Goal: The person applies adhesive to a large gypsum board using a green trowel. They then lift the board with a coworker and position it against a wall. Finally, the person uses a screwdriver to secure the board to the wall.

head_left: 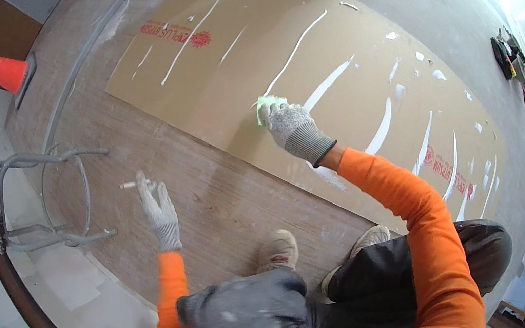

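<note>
Brown board (197, 99), with a pale green pad (263, 110) held down at its surface

Lies flat on the floor (215, 212) just ahead of the shoes (278, 251), bearing thin white lines (293, 57) to the left and broader white streaks (381, 130) to the right. Grips the pad in the gloved right hand (291, 128), with fingers closed over it, at the near end of one line; cannot judge the pressure from above. Holds the gloved left hand (159, 208) well apart, over the floor, with mostly straight fingers and, seemingly, a slim white stick (128, 184) pinched between two of them.

Looks like the step of working white material over the board, line by line; cannot tell spreading from wiping away. Calls next, on that reading, for a level, even stroke along the line, with a flat pad, a firm hold and the orange sleeve (426, 220) clear of the streaks.
</note>
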A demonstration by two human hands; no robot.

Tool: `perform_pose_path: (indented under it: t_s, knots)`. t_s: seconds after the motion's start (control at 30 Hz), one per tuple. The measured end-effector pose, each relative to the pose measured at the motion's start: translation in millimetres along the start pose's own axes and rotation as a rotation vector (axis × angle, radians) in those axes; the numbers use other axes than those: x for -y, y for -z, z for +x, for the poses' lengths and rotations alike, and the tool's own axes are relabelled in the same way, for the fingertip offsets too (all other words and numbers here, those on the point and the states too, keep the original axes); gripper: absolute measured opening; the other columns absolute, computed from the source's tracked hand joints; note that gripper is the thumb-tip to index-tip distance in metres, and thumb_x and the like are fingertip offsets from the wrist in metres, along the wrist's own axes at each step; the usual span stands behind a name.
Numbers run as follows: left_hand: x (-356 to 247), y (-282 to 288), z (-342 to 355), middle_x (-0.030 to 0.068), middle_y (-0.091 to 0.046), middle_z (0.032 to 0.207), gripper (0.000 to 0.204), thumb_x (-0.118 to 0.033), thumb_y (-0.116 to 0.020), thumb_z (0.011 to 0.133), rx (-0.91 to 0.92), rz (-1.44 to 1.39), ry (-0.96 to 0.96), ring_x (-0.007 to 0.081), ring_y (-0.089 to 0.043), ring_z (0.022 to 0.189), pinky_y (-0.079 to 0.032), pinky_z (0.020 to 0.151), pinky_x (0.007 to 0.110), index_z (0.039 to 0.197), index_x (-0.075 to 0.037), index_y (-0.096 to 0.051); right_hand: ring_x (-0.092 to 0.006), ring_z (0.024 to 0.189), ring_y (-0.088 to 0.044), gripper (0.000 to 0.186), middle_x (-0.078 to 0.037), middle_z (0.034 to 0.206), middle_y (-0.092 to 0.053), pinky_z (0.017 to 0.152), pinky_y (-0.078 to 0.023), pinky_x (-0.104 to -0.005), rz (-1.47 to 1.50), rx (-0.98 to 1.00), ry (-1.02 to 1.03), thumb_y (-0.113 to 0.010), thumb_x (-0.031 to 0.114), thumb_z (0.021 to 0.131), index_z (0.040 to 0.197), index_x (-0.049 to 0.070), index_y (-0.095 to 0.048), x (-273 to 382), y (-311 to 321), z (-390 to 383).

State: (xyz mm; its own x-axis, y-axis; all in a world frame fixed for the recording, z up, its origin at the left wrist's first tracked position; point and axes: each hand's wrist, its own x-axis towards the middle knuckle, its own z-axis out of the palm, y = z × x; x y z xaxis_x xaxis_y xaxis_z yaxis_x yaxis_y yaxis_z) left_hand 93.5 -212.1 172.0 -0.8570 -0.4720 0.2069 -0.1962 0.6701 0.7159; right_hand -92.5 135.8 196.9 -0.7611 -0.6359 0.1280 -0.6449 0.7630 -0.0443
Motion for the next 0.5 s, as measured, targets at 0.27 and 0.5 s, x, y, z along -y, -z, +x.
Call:
perform_pose_path:
  t_s: [0.27, 0.5]
  knots:
    - [68, -62, 131, 0.0300, -0.042, 0.162, 0.065, -0.027, -0.057, 0.110, -0.120, 0.113, 0.096, 0.0399, -0.049, 0.146, -0.041, 0.118, 0.047, 0.163, 0.000, -0.032, -0.0315, 0.074, -0.074, 0.015, -0.015, 0.076, -0.067, 0.062, -0.058, -0.0414, 0.355, 0.183, 0.333, -0.060, 0.017, 0.092, 0.099, 0.004, -0.065, 0, 9, -68]
    - [177, -87, 239, 0.0352, -0.047, 0.155, 0.069, -0.040, -0.055, 0.109, -0.479, 0.403, 0.133, 0.0473, -0.051, 0.141, -0.045, 0.113, 0.051, 0.159, 0.004, -0.036, -0.0403, 0.086, -0.072, 0.015, -0.022, 0.092, -0.071, 0.073, -0.057, -0.0531, 0.050, 0.037, -0.417, -0.054, 0.011, 0.098, 0.104, 0.003, -0.065, -245, -25, 6]
